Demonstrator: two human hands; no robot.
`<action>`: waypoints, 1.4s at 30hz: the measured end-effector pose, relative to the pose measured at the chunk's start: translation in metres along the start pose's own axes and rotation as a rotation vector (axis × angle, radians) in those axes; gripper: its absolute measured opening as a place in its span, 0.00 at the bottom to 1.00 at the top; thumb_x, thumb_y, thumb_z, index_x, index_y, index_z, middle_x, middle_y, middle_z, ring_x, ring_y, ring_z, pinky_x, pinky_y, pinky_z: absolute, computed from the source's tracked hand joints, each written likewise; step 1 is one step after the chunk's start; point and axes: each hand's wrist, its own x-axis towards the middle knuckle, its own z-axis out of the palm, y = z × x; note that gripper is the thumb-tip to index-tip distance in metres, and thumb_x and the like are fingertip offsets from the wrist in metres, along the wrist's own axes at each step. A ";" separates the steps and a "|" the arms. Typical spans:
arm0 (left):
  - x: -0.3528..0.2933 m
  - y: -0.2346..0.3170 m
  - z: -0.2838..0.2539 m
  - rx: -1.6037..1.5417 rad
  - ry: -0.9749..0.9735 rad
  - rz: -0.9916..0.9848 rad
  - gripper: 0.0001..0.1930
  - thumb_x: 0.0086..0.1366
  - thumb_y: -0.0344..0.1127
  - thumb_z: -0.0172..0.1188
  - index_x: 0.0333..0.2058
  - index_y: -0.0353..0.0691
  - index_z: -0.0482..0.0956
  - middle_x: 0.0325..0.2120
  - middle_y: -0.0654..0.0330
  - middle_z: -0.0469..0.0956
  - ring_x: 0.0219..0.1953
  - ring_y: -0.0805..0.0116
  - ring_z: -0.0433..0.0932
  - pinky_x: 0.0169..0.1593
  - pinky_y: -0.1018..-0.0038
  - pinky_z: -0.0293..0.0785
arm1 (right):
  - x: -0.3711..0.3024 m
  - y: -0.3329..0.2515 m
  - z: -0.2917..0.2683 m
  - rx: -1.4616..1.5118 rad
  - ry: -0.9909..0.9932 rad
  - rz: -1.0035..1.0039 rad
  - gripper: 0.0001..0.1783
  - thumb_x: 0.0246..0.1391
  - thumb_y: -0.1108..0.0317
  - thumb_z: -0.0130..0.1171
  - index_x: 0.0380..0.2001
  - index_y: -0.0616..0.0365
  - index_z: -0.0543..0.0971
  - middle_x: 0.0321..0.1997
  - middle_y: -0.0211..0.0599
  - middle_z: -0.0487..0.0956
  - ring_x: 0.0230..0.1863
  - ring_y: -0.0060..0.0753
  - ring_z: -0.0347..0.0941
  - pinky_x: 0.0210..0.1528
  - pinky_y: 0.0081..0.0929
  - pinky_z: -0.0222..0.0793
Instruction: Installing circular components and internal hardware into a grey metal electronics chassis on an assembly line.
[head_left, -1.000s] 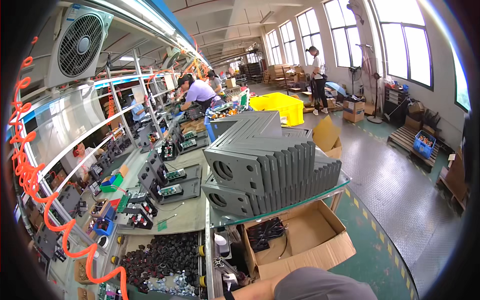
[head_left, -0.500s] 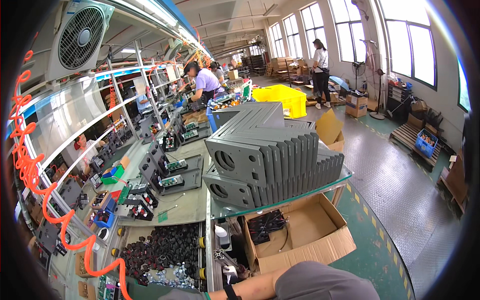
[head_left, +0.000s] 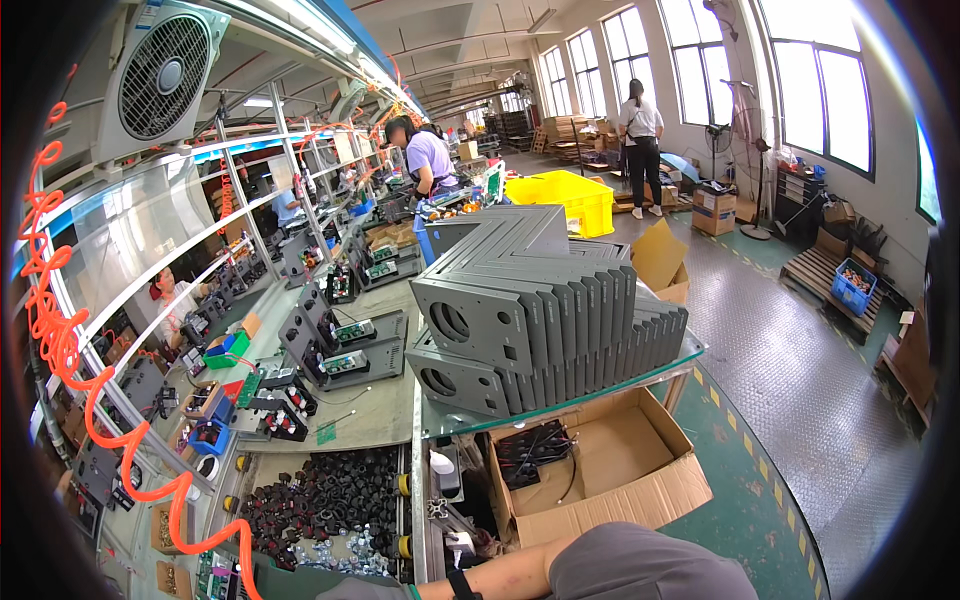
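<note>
My right forearm (head_left: 510,572) reaches leftward along the lower edge, with a grey sleeve and a black wrist strap. Only the back of my right hand (head_left: 365,591), in a grey glove with a green cuff, shows; its fingers are cut off by the picture's edge. Beside it lies part of a dark grey panel (head_left: 305,582). Just beyond the hand is a tray area with many small black parts (head_left: 320,505) and a pile of small shiny metal pieces (head_left: 345,553). My left hand is out of view.
Bent grey metal panels (head_left: 530,320) stand stacked on a glass-topped table, above an open cardboard box (head_left: 640,450) holding black parts. An orange coiled hose (head_left: 130,440) hangs at left. Assembled units (head_left: 350,350) line the bench. Co-workers stand farther off, near a yellow bin (head_left: 565,195).
My right arm and glove stay almost still. A distant person in white has turned away near the windows, and the co-worker in purple at the bench is more upright.
</note>
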 end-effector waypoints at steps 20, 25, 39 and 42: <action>0.005 -0.002 -0.026 -0.063 -0.090 -0.130 0.18 0.70 0.57 0.48 0.44 0.51 0.72 0.14 0.67 0.57 0.15 0.75 0.56 0.18 0.78 0.53 | -0.001 0.001 0.001 0.025 0.038 0.007 0.23 0.49 0.56 0.71 0.43 0.58 0.78 0.33 0.25 0.76 0.34 0.19 0.67 0.37 0.23 0.66; 0.010 -0.002 -0.031 -0.048 -0.104 -0.118 0.17 0.70 0.56 0.48 0.43 0.50 0.72 0.15 0.67 0.58 0.15 0.75 0.56 0.18 0.78 0.53 | -0.001 -0.006 0.000 0.039 0.040 0.015 0.23 0.48 0.55 0.71 0.43 0.58 0.78 0.33 0.26 0.77 0.34 0.19 0.67 0.38 0.23 0.67; 0.005 -0.001 -0.032 -0.056 -0.109 -0.084 0.13 0.71 0.51 0.47 0.39 0.49 0.72 0.17 0.67 0.62 0.16 0.75 0.57 0.18 0.79 0.54 | 0.002 -0.005 -0.001 -0.091 0.002 0.043 0.21 0.47 0.54 0.70 0.41 0.55 0.80 0.32 0.26 0.79 0.32 0.19 0.70 0.36 0.24 0.68; 0.005 -0.001 -0.034 -0.059 -0.114 -0.078 0.13 0.72 0.50 0.47 0.39 0.49 0.72 0.18 0.67 0.63 0.16 0.75 0.57 0.18 0.79 0.54 | 0.002 -0.007 -0.001 -0.099 -0.011 0.037 0.21 0.48 0.54 0.69 0.41 0.55 0.79 0.31 0.26 0.79 0.31 0.19 0.70 0.36 0.23 0.68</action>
